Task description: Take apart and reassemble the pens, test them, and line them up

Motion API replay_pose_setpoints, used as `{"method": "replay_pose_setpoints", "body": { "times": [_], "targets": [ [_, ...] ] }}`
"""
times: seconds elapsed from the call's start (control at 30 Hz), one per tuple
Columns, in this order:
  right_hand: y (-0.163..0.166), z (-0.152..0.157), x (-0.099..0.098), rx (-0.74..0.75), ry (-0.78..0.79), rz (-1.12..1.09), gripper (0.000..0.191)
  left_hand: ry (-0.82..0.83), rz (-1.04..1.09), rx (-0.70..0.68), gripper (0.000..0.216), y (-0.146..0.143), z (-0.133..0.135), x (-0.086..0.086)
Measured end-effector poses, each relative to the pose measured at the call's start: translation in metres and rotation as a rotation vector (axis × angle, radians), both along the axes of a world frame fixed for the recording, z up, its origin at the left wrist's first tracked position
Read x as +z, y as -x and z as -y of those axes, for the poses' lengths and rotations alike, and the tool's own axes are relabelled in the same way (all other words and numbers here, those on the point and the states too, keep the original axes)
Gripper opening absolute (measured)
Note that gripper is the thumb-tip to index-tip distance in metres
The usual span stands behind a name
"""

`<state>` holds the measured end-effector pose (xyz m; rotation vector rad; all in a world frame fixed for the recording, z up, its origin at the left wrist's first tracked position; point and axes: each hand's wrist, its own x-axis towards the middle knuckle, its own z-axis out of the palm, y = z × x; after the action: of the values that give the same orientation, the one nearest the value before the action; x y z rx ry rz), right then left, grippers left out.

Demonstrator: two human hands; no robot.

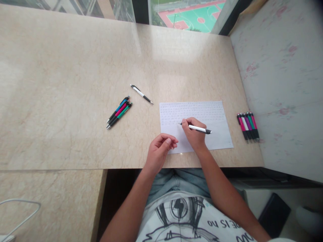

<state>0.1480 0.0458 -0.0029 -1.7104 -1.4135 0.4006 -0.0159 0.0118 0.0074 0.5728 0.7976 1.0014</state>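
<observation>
Marbled stone tabletop (75,67) spreads around your fingers in the head view, with a window (141,11) beyond them showing a sports court (191,18), and a flowered wall (282,84) off to their right. Your right hand (195,136) has its thumb and fingers clamped on a white pen (198,128), its dark tip pointing left of them, over the paper (217,136); whether the tip touches the sheet, you cannot tell. Rows of small writing (189,109) lie mostly just beyond those fingers. Your left hand (160,149) is near the sheet's lower left edge, fingers loosely bent, thumb short of their tips. Well left of these fingers, blue, pink and green pens (122,108) lie bundled, with another white pen (137,90) nearby, beyond your left fingertips. Five pens (248,126) sit side by side, well right of your right fingers, near the wall.
</observation>
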Motion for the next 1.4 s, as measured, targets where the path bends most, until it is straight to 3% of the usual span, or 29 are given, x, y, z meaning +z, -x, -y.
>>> {"method": "replay_pose_setpoints", "body": {
  "times": [0.27, 0.87, 1.03, 1.4],
  "targets": [
    [0.0001, -0.0020, -0.0019, 0.093, 0.015, 0.074, 0.028, 0.001, 0.002, 0.001, 0.012, 0.0002, 0.0001, -0.0005],
    [0.0026, -0.0029, -0.0048, 0.087, -0.011, 0.119, 0.031, -0.003, 0.035, 0.002, 0.011, 0.0003, 0.0002, -0.0011],
    [-0.0004, -0.0008, -0.0001, -0.008, 0.005, -0.069, 0.030, -0.001, 0.025, 0.003, 0.012, -0.0001, 0.0001, -0.0004],
    [-0.0068, -0.0013, 0.0016, -0.025, 0.018, -0.337, 0.033, -0.011, 0.033, 0.004, 0.012, -0.0003, 0.0004, -0.0022]
  ]
}}
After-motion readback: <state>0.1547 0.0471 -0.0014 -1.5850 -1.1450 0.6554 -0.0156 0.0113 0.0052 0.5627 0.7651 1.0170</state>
